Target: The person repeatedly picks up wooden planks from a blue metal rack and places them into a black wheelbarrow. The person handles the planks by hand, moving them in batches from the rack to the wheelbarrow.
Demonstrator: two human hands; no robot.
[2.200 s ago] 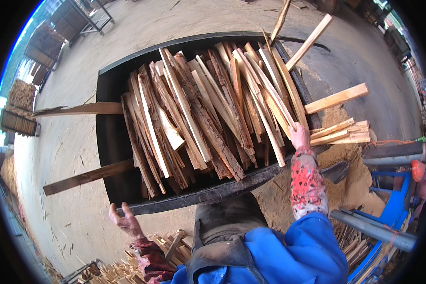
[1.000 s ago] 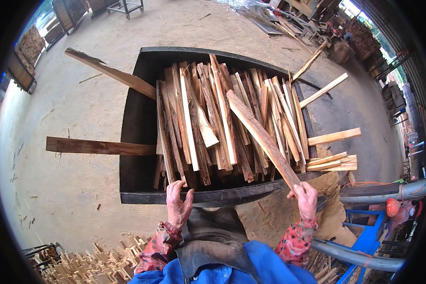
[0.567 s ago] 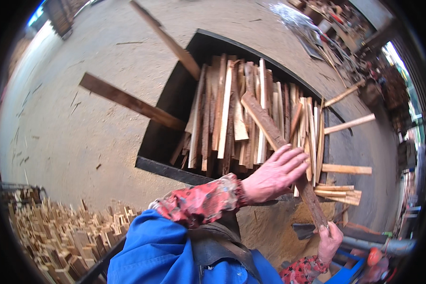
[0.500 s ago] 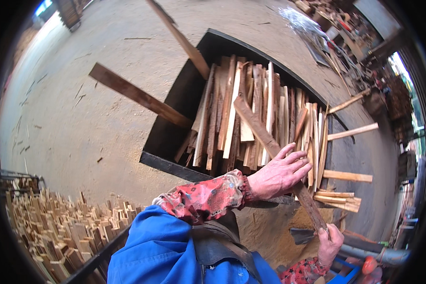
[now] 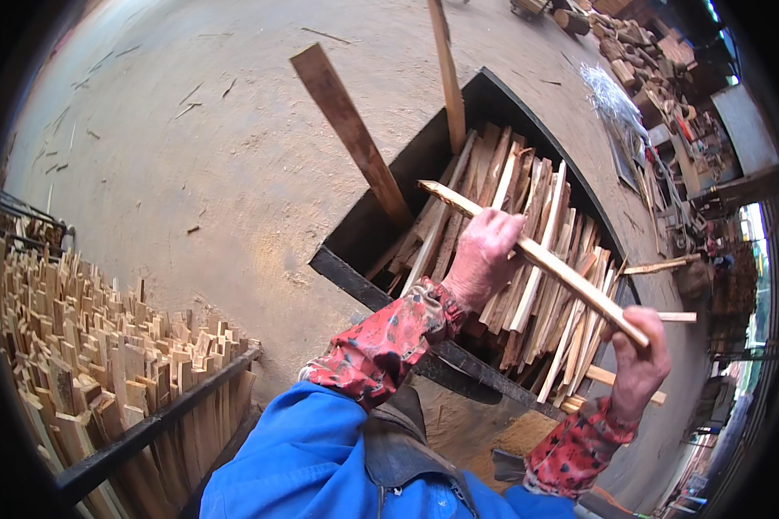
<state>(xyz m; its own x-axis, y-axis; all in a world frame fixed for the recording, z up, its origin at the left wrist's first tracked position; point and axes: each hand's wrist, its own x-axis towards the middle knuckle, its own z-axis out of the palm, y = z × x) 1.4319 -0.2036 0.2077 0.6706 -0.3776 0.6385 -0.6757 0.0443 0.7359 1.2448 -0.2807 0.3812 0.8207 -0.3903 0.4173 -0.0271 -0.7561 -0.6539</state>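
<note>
A long, narrow wooden strip (image 5: 571, 277), pale on the side facing up, slants across above a black open-topped bin. My left hand (image 5: 486, 253) is closed around the strip left of its middle. Close to the strip's right end, my right hand (image 5: 642, 356) holds it, with the fingers bent and partly hidden. Under the strip, many rough wooden slats (image 5: 502, 177), some with bark-brown faces, lie side by side inside the black bin (image 5: 355, 275). Red patterned sleeves cover both my forearms.
Two upright boards (image 5: 350, 130) rise from the bin's far left side. A rack packed with standing wood strips (image 5: 121, 363) is at the lower left, edged by a dark rail (image 5: 156, 424). Several pale sticks (image 5: 658, 265) jut out past the bin's right end. Clutter (image 5: 649, 52) lies at the far right.
The strip has lifted and swung to a flatter slant, its pale side now showing. My right hand has come up with its end, and my left hand now wraps it. The view has turned.
</note>
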